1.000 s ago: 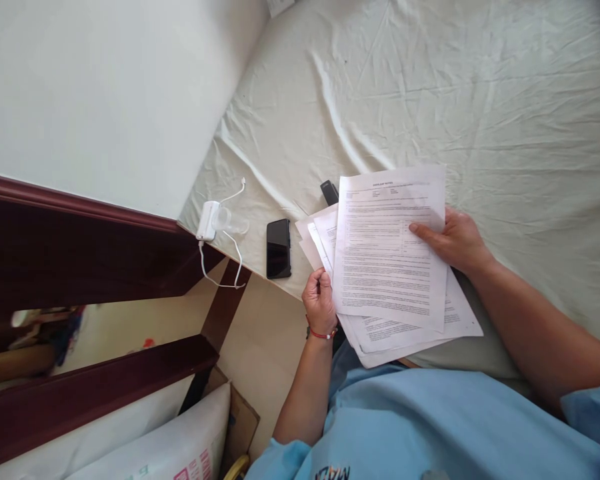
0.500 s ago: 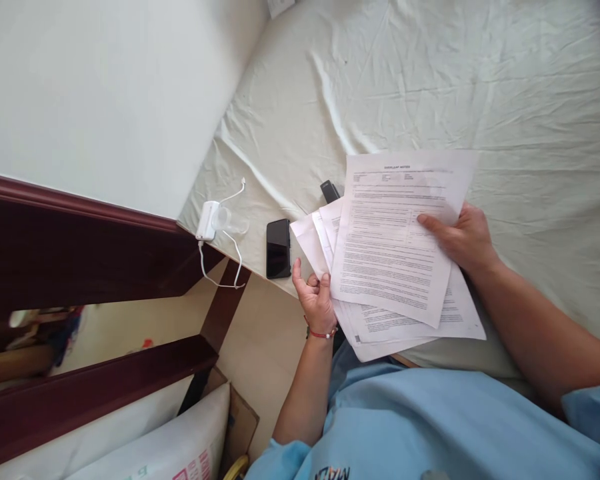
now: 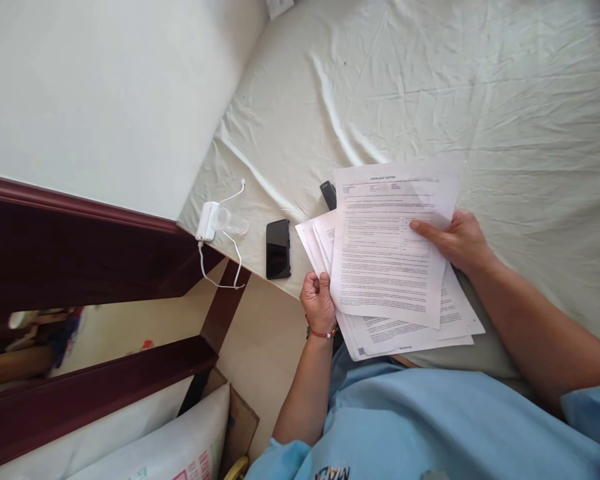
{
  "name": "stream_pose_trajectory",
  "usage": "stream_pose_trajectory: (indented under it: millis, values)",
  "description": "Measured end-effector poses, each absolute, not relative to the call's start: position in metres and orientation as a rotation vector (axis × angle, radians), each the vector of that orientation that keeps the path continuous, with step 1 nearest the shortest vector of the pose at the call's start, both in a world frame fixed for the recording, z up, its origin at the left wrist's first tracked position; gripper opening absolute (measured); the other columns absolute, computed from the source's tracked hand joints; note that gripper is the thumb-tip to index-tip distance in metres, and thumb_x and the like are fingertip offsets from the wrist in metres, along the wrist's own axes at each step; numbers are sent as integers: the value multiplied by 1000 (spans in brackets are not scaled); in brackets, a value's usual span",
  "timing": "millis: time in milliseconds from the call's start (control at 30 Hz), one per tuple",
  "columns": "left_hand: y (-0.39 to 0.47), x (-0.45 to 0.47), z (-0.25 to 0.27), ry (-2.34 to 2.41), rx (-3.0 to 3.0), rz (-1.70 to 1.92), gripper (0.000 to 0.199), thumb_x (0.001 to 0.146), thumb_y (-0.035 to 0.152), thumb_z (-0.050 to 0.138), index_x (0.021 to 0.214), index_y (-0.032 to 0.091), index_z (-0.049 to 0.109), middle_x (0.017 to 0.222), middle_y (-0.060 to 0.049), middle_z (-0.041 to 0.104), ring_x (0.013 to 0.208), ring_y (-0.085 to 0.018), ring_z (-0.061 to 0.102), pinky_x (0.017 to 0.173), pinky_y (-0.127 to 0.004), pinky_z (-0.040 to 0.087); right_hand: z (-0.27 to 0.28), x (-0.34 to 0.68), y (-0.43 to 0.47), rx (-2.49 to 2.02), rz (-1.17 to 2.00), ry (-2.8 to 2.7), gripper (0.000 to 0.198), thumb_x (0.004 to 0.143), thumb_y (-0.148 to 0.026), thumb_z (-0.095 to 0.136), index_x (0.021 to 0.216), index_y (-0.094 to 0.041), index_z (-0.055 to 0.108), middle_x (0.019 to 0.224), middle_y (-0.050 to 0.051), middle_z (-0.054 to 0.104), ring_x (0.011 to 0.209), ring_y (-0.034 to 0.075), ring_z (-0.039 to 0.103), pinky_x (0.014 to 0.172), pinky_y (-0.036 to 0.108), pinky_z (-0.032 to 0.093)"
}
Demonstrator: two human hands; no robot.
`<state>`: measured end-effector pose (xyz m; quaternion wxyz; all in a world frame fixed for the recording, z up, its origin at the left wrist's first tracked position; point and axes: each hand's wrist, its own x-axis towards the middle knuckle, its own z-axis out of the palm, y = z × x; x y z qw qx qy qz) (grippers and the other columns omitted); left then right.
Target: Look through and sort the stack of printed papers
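A printed sheet of paper [image 3: 380, 260] headed "Overleaf Notes" is held by its right side in my right hand [image 3: 460, 241], thumb on top and fingers hidden beneath. Under it lie more printed papers [image 3: 460, 313], fanned out unevenly near my lap. My left hand [image 3: 319, 300], with a red bracelet on the wrist, is closed at the left edge of these lower papers, thumb over the edge. A black object [image 3: 328, 195], partly covered by the top sheet, pokes out behind it. Left of the papers lies a black smartphone [image 3: 278, 249], face up.
A white charger [image 3: 208, 221] with its cable and a clear plastic cup [image 3: 234, 221] sit at the left corner of the cloth-covered surface [image 3: 405, 87]. Dark red wooden boards [image 3: 80, 220] border the left side. A white sack [image 3: 180, 440] stands below.
The top sheet and my right hand have shifted slightly left and downward. My left fingers, partly extended before, have curled in at the lower papers' edge.
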<state>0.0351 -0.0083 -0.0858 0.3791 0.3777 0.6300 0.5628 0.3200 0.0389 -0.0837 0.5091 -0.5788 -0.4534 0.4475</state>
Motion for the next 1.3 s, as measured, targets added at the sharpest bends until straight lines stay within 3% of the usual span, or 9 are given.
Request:
stream_pose_trajectory:
  millis: [167,400,733,1067,1300]
  values:
    - [-8,34,-84,1534,913,1447,60,70,63,91,102,20,64,95,-4,76,84,-15,70,78,-25,55,-83,320,39,-1420,1044,-1108,25,83,-52,83,98,-32,81,105,4,83,101,39,79,88,61,67]
    - [-7,33,-88,1594,944,1432,57,73,67,87,91,19,62,63,6,60,57,-9,53,59,-21,45,-87,321,39,-1391,1053,-1080,28,82,-53,84,101,-32,81,107,3,83,101,39,79,89,61,68]
    - [-9,33,-88,1606,1020,1396,51,82,66,80,92,19,65,69,4,63,60,-10,52,60,-22,43,-84,319,38,-1364,1084,-1020,33,79,-55,86,101,-30,82,105,4,83,99,39,80,87,60,69]
    - [-10,32,-90,1650,1088,1393,50,84,67,77,93,19,65,65,5,57,60,-10,50,59,-21,43,-84,320,39,-1372,1082,-1034,32,80,-54,86,101,-30,82,108,4,83,103,39,79,93,60,66]
    - [-12,32,-91,1681,1175,1374,46,91,65,71,94,19,64,75,2,63,67,-12,54,64,-22,46,-86,321,38,-1354,1119,-1005,35,80,-54,87,105,-31,82,112,4,82,108,38,78,98,58,65]
